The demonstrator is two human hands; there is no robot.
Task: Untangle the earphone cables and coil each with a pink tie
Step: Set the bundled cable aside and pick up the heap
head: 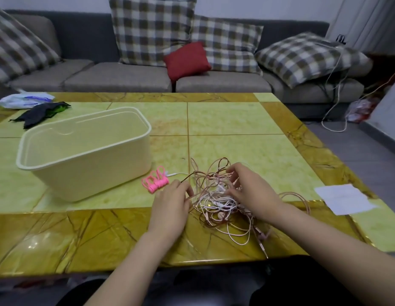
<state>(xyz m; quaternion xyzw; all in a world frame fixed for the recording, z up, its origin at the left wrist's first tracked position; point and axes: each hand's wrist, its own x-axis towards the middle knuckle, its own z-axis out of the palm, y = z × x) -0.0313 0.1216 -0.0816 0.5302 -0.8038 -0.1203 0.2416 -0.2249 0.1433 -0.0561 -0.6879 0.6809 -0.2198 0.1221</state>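
Earphone cable tangle (214, 205) btwn L hand (170, 206), pinching a strand, & R hand (251, 191), gripping loops, pink ties (154, 183) just left

No legible text, brand, number or sign anywhere in view. Faint grey marks on the white paper sheet (344, 202) near the right edge of the table (236, 120), too blurred to read. Blue printing on the white plastic bag (24, 100) at the far left corner, likewise unreadable
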